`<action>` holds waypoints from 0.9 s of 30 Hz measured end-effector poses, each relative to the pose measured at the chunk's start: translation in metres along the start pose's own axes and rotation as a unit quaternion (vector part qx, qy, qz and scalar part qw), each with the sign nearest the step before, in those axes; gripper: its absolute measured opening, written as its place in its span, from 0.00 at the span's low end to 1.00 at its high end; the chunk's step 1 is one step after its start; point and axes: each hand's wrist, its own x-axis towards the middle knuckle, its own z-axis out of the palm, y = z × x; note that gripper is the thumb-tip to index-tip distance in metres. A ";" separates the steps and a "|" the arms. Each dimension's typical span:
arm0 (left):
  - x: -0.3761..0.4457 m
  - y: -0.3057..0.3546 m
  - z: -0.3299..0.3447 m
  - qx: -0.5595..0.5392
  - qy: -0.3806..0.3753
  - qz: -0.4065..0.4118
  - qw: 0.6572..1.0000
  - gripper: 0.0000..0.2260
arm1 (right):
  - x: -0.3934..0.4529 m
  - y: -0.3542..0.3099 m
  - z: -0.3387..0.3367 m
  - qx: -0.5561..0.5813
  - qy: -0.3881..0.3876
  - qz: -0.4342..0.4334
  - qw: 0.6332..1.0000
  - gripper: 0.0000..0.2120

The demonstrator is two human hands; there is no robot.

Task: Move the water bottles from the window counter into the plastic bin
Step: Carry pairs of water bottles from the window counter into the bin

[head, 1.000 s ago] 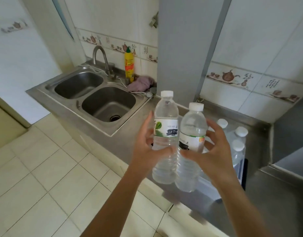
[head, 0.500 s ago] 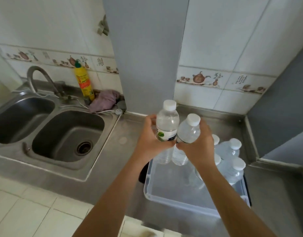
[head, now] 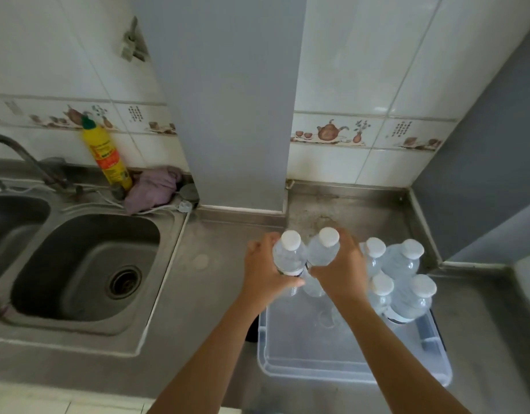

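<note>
My left hand (head: 265, 271) grips one clear water bottle (head: 289, 255) with a white cap. My right hand (head: 343, 270) grips a second bottle (head: 323, 249) right beside it. Both bottles stand upright, side by side, over the far left corner of the clear plastic bin (head: 347, 372) on the steel counter. Whether their bases touch the bin floor is hidden by my hands. Several more capped bottles (head: 402, 264) stand packed in the bin's far right part.
A steel double sink (head: 81, 264) with a tap lies to the left. Behind it stand a yellow detergent bottle (head: 107, 156) and a purple cloth (head: 154, 188). A grey pillar (head: 228, 115) rises behind the bin, and a grey wall closes the right side.
The view swung from the floor and sink to above the bin. Both hands carried their bottles forward and down, from chest height to the bin's far left corner.
</note>
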 end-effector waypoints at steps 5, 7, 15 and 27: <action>0.002 -0.010 -0.002 0.069 0.022 0.033 0.997 0.40 | -0.008 -0.002 0.005 0.012 -0.017 0.015 1.000 0.26; 0.004 -0.009 -0.004 0.089 0.021 0.039 0.995 0.40 | -0.009 -0.003 0.004 0.019 -0.023 0.020 0.999 0.27; -0.003 -0.004 -0.007 0.118 -0.007 0.041 0.992 0.40 | -0.023 -0.010 -0.006 0.058 -0.007 0.012 0.998 0.28; -0.028 0.021 -0.016 0.102 0.033 0.134 0.985 0.34 | -0.055 -0.023 -0.039 0.007 0.085 -0.064 0.994 0.27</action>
